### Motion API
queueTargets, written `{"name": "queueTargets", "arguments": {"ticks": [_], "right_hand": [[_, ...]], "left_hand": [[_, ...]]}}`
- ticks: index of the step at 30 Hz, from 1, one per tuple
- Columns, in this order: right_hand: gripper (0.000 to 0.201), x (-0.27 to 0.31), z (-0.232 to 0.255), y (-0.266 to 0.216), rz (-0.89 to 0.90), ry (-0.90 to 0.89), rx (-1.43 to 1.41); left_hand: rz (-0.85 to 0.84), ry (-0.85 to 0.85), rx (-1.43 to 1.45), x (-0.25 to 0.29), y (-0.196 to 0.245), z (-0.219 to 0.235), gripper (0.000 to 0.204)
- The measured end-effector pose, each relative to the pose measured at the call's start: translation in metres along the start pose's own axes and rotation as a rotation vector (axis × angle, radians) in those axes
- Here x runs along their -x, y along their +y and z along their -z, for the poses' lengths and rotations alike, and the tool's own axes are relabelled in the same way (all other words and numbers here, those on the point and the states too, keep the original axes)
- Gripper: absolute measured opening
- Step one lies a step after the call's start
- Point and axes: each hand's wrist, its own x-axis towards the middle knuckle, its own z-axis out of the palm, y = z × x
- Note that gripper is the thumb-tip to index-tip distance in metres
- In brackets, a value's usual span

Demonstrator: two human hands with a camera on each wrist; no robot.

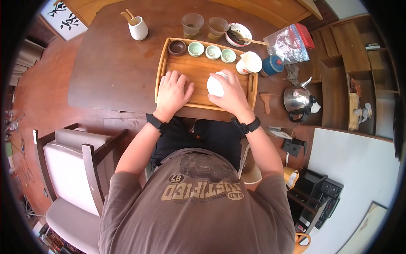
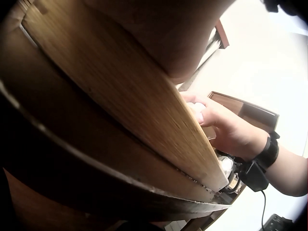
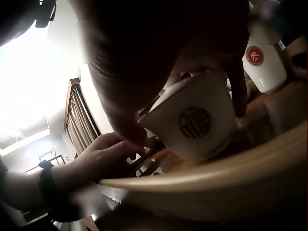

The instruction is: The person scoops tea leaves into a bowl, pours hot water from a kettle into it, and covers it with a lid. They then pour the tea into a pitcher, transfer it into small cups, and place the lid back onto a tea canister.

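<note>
In the head view a white lidded cup (image 1: 215, 86) stands on the right part of a wooden tray (image 1: 186, 101). My right hand (image 1: 231, 96) grips it by the rim, thumb on the near side and fingers on the far side. The right wrist view shows this white cup (image 3: 195, 122) with a dark round emblem, under my right hand (image 3: 144, 57). My left hand (image 1: 172, 93) rests on the tray's left part, fingers loosely extended, holding nothing. Along the tray's far side stand a dark cup (image 1: 176, 47), several pale green cups (image 1: 196, 49) and a white pitcher (image 1: 249, 63).
Behind the tray are two clear plastic cups (image 1: 192, 26), a bowl (image 1: 239, 34) and a white tool holder (image 1: 138, 29). To the right stand a blue canister (image 1: 272, 65), a plastic bag (image 1: 287, 44), a wooden scraper (image 1: 265, 102) and a steel kettle (image 1: 296, 98).
</note>
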Motion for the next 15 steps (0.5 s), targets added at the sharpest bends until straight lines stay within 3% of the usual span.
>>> {"name": "queueTargets", "arguments": {"ticks": [15], "right_hand": [[0.049, 0.002, -0.016, 0.004, -0.012, 0.141, -0.072]], "left_hand": [[0.005, -0.004, -0.002, 0.000, 0.001, 0.001, 0.018]]}}
